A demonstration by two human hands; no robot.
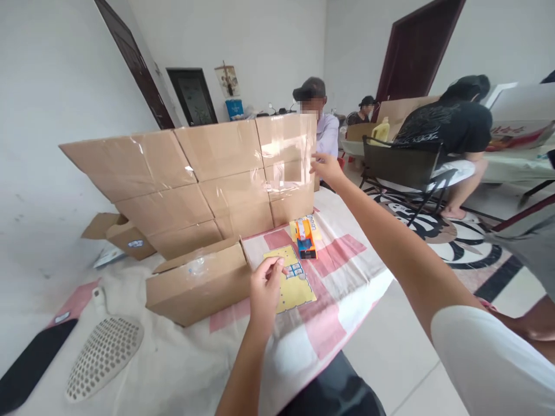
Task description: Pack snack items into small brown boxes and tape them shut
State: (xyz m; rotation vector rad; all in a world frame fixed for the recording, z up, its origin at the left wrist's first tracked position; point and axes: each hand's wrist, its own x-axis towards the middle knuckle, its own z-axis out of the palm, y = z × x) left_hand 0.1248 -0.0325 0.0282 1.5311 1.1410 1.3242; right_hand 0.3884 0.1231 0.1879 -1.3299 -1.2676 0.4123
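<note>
Fabric covers the near table (182,364), a white cloth with pink squares, and on it at the near left lie a white perforated plastic scoop (104,357) and a flat black object (30,363). Just right of centre the left hand (265,289) hovers over a yellow printed card (291,283), its fingers curled and the thumb pressed to the fingertips; they seem to pinch something thin, perhaps a tape end, though that cannot be made out. Left of this hand, touching the cloth, sits a low brown cardboard box (195,286) with a flap ajar. Beyond the card lies an orange and blue tape dispenser (306,237).

Further off, the right hand (326,167) reaches out, fingers loosely spread, to the right edge of a wide stack of flattened brown cardboard boxes wrapped in clear tape (195,179), which stands tilted across the table. As a judgement, the work in hand is the taping of this stack: the right hand steadies the edge, and the next move calls for bringing the tape up to the glossy far corner.

A small open brown carton (119,234) sits at the far left. Beyond the stack, a seated person in a dark cap (318,110) and a person in a black shirt on a folding chair (451,133) stand close to the reach.
</note>
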